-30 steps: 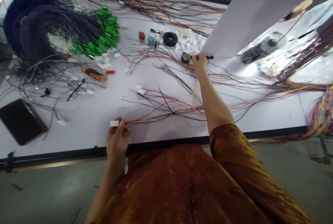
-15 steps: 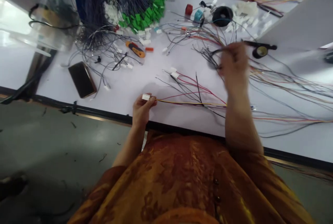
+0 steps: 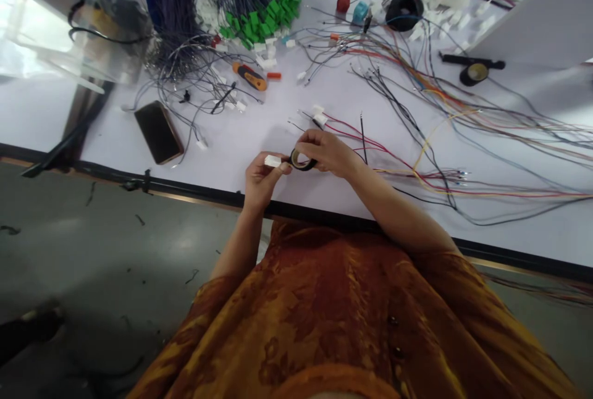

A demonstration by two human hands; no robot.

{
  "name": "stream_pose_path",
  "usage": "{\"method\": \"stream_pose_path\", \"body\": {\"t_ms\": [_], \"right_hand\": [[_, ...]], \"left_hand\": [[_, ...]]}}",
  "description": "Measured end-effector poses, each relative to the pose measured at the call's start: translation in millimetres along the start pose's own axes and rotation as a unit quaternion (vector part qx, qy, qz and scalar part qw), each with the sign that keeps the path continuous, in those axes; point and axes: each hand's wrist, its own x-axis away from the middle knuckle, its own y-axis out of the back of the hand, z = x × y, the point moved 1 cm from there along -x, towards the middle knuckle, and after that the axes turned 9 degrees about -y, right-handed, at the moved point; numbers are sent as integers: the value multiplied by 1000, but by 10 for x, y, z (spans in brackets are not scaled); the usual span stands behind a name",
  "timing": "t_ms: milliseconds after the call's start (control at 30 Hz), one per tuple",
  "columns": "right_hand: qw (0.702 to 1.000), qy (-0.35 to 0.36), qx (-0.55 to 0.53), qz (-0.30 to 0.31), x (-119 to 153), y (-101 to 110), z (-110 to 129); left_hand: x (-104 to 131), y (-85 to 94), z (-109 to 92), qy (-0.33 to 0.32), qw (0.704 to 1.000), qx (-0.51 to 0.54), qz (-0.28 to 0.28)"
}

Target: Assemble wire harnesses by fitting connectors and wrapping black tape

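My left hand [image 3: 262, 180] pinches a white connector [image 3: 273, 161] at the table's front edge, with wires running from it to the right. Just beside it, my right hand [image 3: 330, 151] grips a roll of black tape [image 3: 303, 160], fingers over its ring. The tape roll is close against the wires behind the connector; whether its tape sticks to them I cannot tell. Red wires [image 3: 365, 138] and black ones stretch away to the right, partly under my right hand and forearm. A second white connector [image 3: 319, 119] lies just beyond my right hand.
Behind lies a large bundle of dark wires with green connectors [image 3: 264, 25]. An orange-and-black cutter [image 3: 250, 76] and a phone [image 3: 159, 132] rest to the left. Another tape roll [image 3: 473, 74] stands at the right, among many loose wires [image 3: 504, 133].
My right hand has come from the loose wires on the right to beside my left hand, now with the tape roll in it. My left hand keeps hold of the white connector.
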Motion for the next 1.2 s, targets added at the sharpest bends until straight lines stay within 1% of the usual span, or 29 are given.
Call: {"method": "stream_pose_path", "body": {"t_ms": [67,133,167,233,267,300,333,367,400,433,500,533,567,600,633,667,733,767,833,867,900,933,967,1000,1033,1100,1133,1167,1200], "right_hand": [[993,76,73,-57,138,-108,-119],[967,156,175,-102,301,-262,-287],[952,178,225,-102,376,-335,-369],[933,193,297,-60,486,-425,-475],[931,198,302,-52,511,-424,-481],[935,202,284,-71,510,-391,-454],[942,198,247,-111,479,-330,-399],[952,179,198,-153,419,-253,-329],[963,140,148,-174,332,-172,-256],[978,84,95,-168,224,-97,-190],[996,-30,-14,-80,8,12,-103],[995,-65,-64,-39,-70,44,-88],[990,-81,-109,-24,-112,63,-99],[985,-81,-147,-31,-111,67,-136],[982,-64,-166,-57,-64,54,-198],[983,-33,-156,-89,23,24,-282],[988,60,-54,-131,271,-78,-478],[985,117,33,-125,398,-141,-569],[958,208,177,-83,575,-245,-690],[950,226,200,-80,601,-264,-703],[950,225,190,-101,580,-253,-679],[957,204,153,-135,517,-216,-622],[967,164,106,-164,420,-163,-542],[977,108,60,-174,302,-104,-448],[986,46,18,-158,177,-48,-354],[993,-57,-65,-76,-31,38,-205],[988,-87,-113,-50,-90,67,-170],[980,-101,-163,-48,-110,84,-171],[972,-96,-203,-65,-87,90,-207]], "left_hand": [[-15,-22,-12,15,1000,-5,-15],[-24,-55,-26,37,999,-1,-35],[-24,-74,-36,49,998,5,-43],[-10,-113,-63,69,996,17,-56],[5,-131,-82,67,996,19,-62],[24,-148,-103,54,996,15,-64],[47,-165,-125,32,998,6,-61],[71,-181,-145,4,999,-9,-52],[95,-196,-161,-28,999,-27,-37],[116,-209,-171,-59,997,-46,-19],[139,-224,-167,-99,992,-75,14],[138,-223,-155,-109,991,-79,18],[129,-216,-138,-111,991,-74,12],[113,-206,-119,-106,992,-64,-3],[92,-193,-98,-97,994,-53,-23],[71,-182,-80,-85,994,-45,-42],[31,-171,-53,-57,995,-45,-63],[17,-173,-47,-42,996,-49,-65],[3,-187,-48,-21,997,-48,-63],[5,-196,-56,-18,997,-42,-62],[12,-205,-68,-20,998,-34,-56],[24,-213,-84,-28,998,-27,-45],[40,-218,-100,-41,998,-25,-29],[56,-221,-116,-54,998,-29,-7],[72,-222,-128,-66,997,-41,19],[94,-217,-137,-84,992,-69,63],[95,-212,-133,-91,990,-79,71],[91,-208,-123,-97,989,-86,69],[79,-205,-108,-101,989,-89,55]]}}
